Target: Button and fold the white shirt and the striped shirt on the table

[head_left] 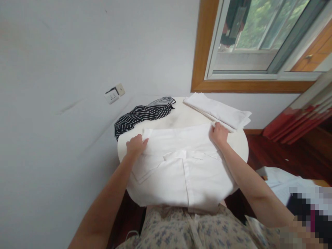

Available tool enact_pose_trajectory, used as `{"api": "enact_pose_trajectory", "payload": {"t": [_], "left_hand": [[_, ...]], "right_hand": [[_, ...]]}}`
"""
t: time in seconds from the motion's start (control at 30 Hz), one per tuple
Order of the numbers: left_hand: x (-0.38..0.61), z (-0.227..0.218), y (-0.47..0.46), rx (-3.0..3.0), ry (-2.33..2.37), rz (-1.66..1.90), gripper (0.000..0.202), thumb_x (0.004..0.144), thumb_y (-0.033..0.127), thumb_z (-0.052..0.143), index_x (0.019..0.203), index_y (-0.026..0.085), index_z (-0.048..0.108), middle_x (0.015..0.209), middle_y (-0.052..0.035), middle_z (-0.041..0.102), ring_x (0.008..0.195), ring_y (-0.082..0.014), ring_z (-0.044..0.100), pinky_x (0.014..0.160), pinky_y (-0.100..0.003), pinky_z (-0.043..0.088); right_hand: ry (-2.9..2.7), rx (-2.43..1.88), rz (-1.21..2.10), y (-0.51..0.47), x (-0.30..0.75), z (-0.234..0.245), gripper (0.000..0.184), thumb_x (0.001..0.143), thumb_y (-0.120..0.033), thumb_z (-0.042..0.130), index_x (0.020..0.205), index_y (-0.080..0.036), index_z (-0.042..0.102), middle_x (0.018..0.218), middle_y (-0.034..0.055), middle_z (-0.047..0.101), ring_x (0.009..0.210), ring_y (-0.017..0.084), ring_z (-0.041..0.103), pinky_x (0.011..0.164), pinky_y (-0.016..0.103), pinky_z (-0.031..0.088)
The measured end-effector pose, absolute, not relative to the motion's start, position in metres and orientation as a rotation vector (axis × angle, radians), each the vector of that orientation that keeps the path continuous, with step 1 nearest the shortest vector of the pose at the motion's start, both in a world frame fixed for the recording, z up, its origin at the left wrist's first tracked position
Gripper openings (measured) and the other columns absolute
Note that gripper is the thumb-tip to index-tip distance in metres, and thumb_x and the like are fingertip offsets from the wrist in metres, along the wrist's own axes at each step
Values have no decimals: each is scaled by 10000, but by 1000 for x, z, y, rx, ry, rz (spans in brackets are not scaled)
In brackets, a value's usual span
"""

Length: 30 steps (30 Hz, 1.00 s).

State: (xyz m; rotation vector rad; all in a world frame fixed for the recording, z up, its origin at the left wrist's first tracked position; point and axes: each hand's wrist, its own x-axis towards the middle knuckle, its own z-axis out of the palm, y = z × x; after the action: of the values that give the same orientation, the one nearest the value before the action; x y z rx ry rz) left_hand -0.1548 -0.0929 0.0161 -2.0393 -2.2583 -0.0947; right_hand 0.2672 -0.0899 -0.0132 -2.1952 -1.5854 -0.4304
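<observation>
A white shirt (166,173) lies spread over the round table, its button placket running down the middle and its lower edge hanging over the front. The collar shows near the centre, and the far part is a flat, straight-edged band. My left hand (136,144) is closed on the far left corner of the shirt. At the far right corner, my right hand (220,134) pinches the fabric, close beside a folded white cloth (218,110). Its fingertips are partly hidden by the hand itself.
Black-and-white striped clothing (145,116) lies at the back left of the white table (178,116). A wall with a socket (112,96) stands on the left. Behind are a wood-framed window (201,84) and a red-and-white curtain (287,121). Light clothing (282,183) lies at lower right.
</observation>
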Motion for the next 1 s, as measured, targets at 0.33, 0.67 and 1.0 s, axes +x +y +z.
{"api": "enact_pose_trajectory", "payload": {"t": [0.33,0.67,1.0], "left_hand": [[-151,43,-41,-1904,-2048,-541,492,947,427,272,1145,41,506,1041,-241,608,1044,-356,551,920,-469,362],[-113,24,-36,-2221,-1738,-640,502,905,315,431,1383,161,436,1467,-147,382,1356,-307,311,1112,-471,222],[-78,-19,-40,-2633,-1645,-360,532,940,535,326,1424,326,399,1526,-56,339,1412,-274,276,1125,-555,173]], "right_hand": [[-1566,-2034,-485,-24,265,33,391,981,-324,240,1098,-81,524,1015,203,611,991,304,516,842,411,336],[-2033,-1717,-346,-31,199,28,487,940,-320,394,1398,-153,406,1379,161,470,1286,282,365,1077,441,239],[-2389,-1605,-50,-60,171,-19,597,945,-588,301,1441,-268,391,1529,90,321,1419,279,256,1128,525,197]]}}
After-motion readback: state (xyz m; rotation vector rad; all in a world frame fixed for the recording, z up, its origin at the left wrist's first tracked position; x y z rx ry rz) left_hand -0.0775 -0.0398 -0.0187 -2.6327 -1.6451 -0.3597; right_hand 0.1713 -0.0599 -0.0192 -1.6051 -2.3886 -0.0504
